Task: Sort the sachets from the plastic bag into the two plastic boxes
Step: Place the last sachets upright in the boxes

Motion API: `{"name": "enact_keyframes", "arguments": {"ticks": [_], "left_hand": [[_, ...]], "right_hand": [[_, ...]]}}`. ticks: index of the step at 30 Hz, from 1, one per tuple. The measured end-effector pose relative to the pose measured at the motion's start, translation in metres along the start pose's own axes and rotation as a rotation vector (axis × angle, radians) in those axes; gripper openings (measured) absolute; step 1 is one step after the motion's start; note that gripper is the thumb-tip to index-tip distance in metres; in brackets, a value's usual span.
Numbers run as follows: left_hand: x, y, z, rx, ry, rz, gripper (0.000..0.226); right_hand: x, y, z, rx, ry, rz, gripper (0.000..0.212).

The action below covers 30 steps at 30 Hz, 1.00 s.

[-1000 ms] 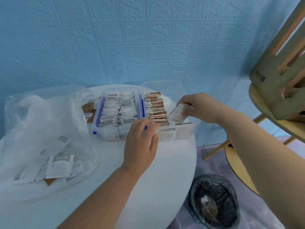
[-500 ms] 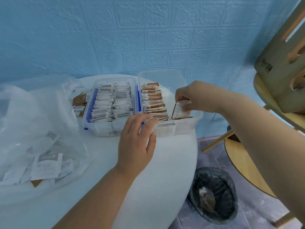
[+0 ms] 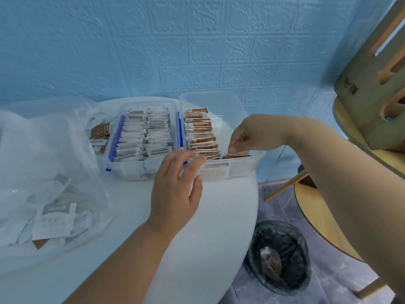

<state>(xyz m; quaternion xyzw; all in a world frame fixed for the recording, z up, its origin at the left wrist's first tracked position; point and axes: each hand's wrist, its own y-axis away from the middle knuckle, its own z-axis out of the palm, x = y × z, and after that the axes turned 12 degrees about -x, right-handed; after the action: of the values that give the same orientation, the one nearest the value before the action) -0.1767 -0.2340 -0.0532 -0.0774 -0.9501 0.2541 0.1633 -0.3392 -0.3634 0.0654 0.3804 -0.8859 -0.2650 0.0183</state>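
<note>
Lower now, sachet [image 3: 235,155] enters box [image 3: 241,170] beside left hand [image 3: 175,189].

Blue corner with a white table

The wall [image 3: 197,51] is light blue with a raised brick pattern. A round white table [image 3: 208,227] stands before it. To the right is a pale wooden chair [image 3: 372,84]. The floor [image 3: 339,281] is grey and marbled; on it, just beside the table, stands a bin [image 3: 278,257] with a black bag. The light is soft and even.
</note>
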Motion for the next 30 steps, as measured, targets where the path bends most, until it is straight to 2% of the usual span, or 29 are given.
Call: {"name": "enact_keyframes", "arguments": {"ticks": [4,8,11,13,16,18,21,25,27,30], "left_hand": [[-0.001,0.0,0.001,-0.024,0.002,-0.007,0.03],[-0.001,0.003,-0.008,-0.07,0.066,-0.032,0.035],[-0.001,0.012,-0.023,-0.068,0.12,-0.049,0.037],[-0.005,0.023,-0.04,-0.03,0.125,-0.067,0.035],[-0.02,0.055,-0.069,0.055,0.074,-0.15,0.028],[-0.037,0.085,-0.089,0.075,0.019,-0.245,0.026],[-0.071,0.129,-0.113,0.036,-0.087,-0.426,0.03],[-0.104,0.165,-0.131,-0.081,-0.118,-0.662,0.034],[-0.111,0.17,-0.133,-0.15,-0.117,-0.701,0.034],[-0.115,0.17,-0.133,-0.243,-0.103,-0.71,0.048]], "right_hand": [[-0.004,0.0,0.003,0.004,0.024,0.04,0.035],[-0.007,0.0,0.005,0.043,-0.01,0.047,0.035],[-0.015,-0.003,0.007,0.162,-0.022,0.003,0.032],[-0.03,-0.006,0.008,0.32,-0.06,-0.107,0.027],[-0.083,-0.007,0.021,0.483,-0.314,-0.398,0.015],[-0.126,-0.01,0.04,0.459,-0.401,-0.566,0.014],[-0.184,-0.027,0.076,0.336,-0.327,-0.708,0.017],[-0.226,-0.064,0.112,0.303,-0.206,-0.671,0.025],[-0.236,-0.075,0.12,0.362,-0.202,-0.612,0.029],[-0.245,-0.079,0.121,0.452,-0.241,-0.502,0.03]]}}
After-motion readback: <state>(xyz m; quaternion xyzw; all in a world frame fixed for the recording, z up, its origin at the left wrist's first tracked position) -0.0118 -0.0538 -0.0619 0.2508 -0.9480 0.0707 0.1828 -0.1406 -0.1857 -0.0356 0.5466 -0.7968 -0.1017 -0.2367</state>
